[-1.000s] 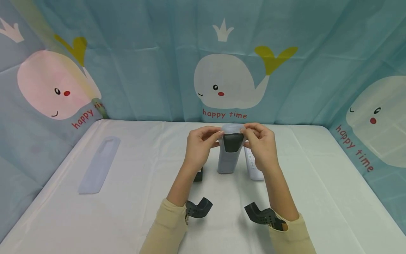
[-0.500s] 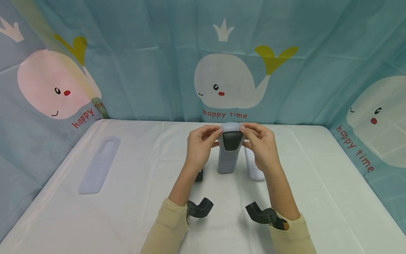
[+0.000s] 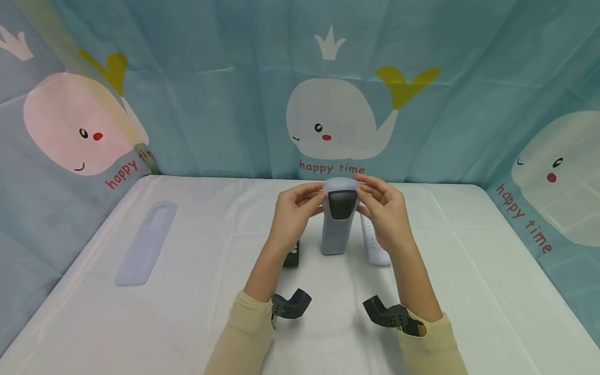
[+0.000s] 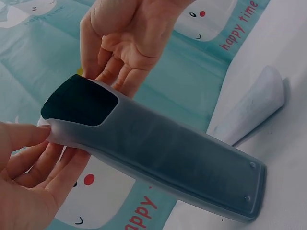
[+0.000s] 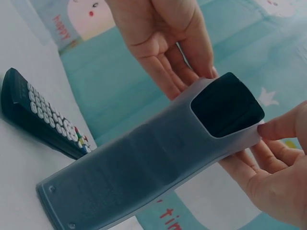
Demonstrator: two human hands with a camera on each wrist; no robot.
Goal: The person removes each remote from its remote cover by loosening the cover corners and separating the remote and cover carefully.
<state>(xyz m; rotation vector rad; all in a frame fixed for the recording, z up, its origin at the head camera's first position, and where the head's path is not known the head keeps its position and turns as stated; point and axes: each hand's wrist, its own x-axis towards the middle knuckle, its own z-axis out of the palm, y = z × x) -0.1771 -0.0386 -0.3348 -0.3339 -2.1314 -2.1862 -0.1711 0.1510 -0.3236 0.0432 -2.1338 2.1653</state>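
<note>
A dark remote control (image 3: 342, 204) stands on its lower end inside a translucent silicone cover (image 3: 335, 239). Through the cover's opening near the top, the bare dark remote shows in both wrist views. My left hand (image 3: 295, 211) pinches the cover's upper left edge, thumb in front and fingers behind. At the upper right edge my right hand (image 3: 385, 213) pinches it with the thumb, its index finger stretched out by the top. The cover's pale end caps the top of the remote. In the left wrist view, the cover (image 4: 168, 148) fits along the whole body.
Right of the held remote lies a white remote control (image 3: 373, 244), partly behind my right hand. A black remote control (image 5: 43, 112) with pale buttons lies on the left side. Another translucent cover (image 3: 146, 245) lies flat far left on the white table (image 3: 201, 312). A whale-print curtain (image 3: 234, 104) stands behind.
The cover's top end, earlier a flap standing above the remote, now curves over its top. My right index finger has straightened and lifted. Both hands have risen very slightly.
</note>
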